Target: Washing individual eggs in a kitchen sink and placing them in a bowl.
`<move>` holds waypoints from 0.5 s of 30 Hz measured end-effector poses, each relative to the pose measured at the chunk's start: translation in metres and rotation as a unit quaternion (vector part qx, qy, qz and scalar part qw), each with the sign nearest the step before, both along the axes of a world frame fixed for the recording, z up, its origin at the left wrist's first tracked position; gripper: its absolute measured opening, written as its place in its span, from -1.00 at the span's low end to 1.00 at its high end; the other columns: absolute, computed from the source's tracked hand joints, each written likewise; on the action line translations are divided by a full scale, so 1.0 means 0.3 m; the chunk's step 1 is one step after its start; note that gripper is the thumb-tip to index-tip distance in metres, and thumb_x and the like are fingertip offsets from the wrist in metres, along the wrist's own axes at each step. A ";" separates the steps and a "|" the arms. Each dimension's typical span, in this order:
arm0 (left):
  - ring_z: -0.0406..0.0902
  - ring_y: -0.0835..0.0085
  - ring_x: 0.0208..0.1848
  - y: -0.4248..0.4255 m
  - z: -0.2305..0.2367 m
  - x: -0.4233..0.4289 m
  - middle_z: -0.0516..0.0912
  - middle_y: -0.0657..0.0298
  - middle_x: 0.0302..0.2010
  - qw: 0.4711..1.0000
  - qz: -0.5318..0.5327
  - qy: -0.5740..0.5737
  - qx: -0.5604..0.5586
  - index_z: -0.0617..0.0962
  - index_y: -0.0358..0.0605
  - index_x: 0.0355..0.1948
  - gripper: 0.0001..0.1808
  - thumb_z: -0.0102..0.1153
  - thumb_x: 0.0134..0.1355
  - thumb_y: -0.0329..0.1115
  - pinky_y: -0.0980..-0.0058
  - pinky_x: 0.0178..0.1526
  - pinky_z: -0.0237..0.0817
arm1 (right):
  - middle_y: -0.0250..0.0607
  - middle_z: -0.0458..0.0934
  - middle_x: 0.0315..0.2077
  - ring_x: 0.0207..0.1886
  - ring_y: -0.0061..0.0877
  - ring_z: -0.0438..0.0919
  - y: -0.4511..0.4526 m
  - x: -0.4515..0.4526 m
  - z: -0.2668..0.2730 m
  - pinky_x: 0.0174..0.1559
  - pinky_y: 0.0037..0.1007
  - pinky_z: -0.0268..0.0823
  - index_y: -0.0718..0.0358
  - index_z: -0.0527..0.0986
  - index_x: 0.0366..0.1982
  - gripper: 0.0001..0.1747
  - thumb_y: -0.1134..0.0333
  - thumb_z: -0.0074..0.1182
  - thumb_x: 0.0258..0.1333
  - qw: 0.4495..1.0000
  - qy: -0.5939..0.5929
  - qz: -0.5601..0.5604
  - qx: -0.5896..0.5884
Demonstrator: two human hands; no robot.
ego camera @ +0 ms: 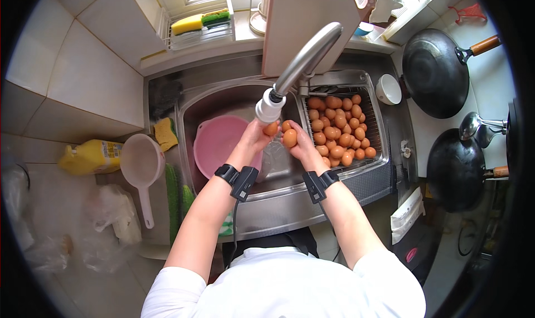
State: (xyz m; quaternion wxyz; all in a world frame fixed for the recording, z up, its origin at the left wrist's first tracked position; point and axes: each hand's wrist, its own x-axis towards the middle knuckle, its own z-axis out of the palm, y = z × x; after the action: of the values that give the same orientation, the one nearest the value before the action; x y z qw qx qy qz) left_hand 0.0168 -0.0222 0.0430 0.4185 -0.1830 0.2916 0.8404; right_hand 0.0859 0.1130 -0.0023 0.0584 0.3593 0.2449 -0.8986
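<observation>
Below the white nozzle [267, 107] of the faucet, my left hand [253, 136] is closed around a brown egg [270, 129]. My right hand [301, 144] cradles two brown eggs, one nearer egg [289, 138] and one just behind it. Both hands are over the stainless steel sink [279, 167], close together. A pink plastic basin [217, 142] sits in the sink, partly covered by my left forearm. To the right, many brown eggs [340, 119] are heaped in a wire rack [373, 127] over the second sink bowl.
The curved faucet neck [309, 54] arches above my hands, with a pink cutting board [305, 21] upright behind it. A white ladle-like scoop [140, 161], a sponge [166, 135] and cucumbers [171, 201] lie left. A white bowl [388, 89] and black woks [436, 73] are right.
</observation>
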 end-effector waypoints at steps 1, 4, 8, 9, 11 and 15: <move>0.43 0.45 -0.29 0.023 -0.002 0.000 0.46 0.28 -0.32 1.000 -0.001 -0.002 0.002 0.40 -0.09 -0.24 -0.75 0.09 0.01 -0.45 0.48 -0.28 0.30 | -0.22 0.45 -0.41 -0.45 -0.47 0.44 0.016 0.017 0.000 -0.47 -0.48 0.35 0.19 0.33 -0.24 -0.74 0.20 -0.05 0.07 1.000 -0.002 -0.001 0.002; 0.42 0.51 -0.47 0.050 -0.043 -0.020 0.43 0.34 -0.48 0.975 -0.037 0.210 -0.069 0.37 -0.05 -0.48 -0.86 0.09 0.02 -0.42 0.54 -0.41 0.33 | -0.14 0.46 -0.32 -0.42 -0.42 0.44 0.012 0.021 0.031 -0.43 -0.44 0.36 0.14 0.32 -0.19 -0.75 0.24 -0.06 0.08 0.999 -0.002 0.018 -0.028; 0.45 0.51 -0.49 0.044 -0.087 -0.048 0.45 0.33 -0.48 0.977 0.054 0.149 -0.142 0.43 -0.09 -0.45 -0.88 0.07 -0.04 -0.51 0.60 -0.52 0.35 | -0.16 0.46 -0.29 -0.43 -0.42 0.44 -0.017 -0.010 0.092 -0.42 -0.45 0.37 0.09 0.31 -0.17 -0.76 0.22 -0.09 0.10 0.996 0.038 0.070 -0.048; 0.45 0.51 -0.49 0.040 -0.085 -0.052 0.45 0.33 -0.48 0.977 0.055 0.149 -0.144 0.43 -0.09 -0.45 -0.88 0.07 -0.04 -0.51 0.60 -0.52 0.35 | -0.16 0.46 -0.29 -0.43 -0.42 0.44 -0.016 -0.020 0.093 -0.42 -0.45 0.37 0.09 0.31 -0.17 -0.76 0.22 -0.09 0.10 0.996 0.038 0.070 -0.050; 0.46 0.48 -0.40 0.012 -0.080 -0.067 0.48 0.31 -0.39 0.970 0.064 0.169 -0.165 0.44 -0.10 -0.31 -0.87 0.00 0.07 -0.41 0.56 -0.43 0.37 | -0.16 0.47 -0.28 -0.44 -0.43 0.45 -0.026 -0.037 0.097 -0.41 -0.46 0.38 0.08 0.30 -0.17 -0.75 0.20 -0.11 0.11 0.989 0.059 0.110 -0.078; 0.44 0.47 -0.34 -0.095 -0.067 -0.087 0.49 0.27 -0.43 0.963 0.137 0.129 -0.194 0.44 -0.16 -0.30 -0.70 -0.25 0.27 -0.16 0.49 -0.22 0.31 | -0.21 0.47 -0.34 -0.41 -0.47 0.47 -0.087 -0.082 0.104 -0.40 -0.52 0.38 0.13 0.33 -0.16 -0.71 0.16 -0.11 0.11 0.982 0.052 0.133 -0.122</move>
State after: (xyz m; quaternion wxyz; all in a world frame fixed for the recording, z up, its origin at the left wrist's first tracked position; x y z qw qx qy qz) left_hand -0.0091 -0.0507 0.0229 0.2152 -0.1889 0.4726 0.8335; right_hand 0.0612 0.0870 0.0289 0.2084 0.2666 0.1815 -0.9233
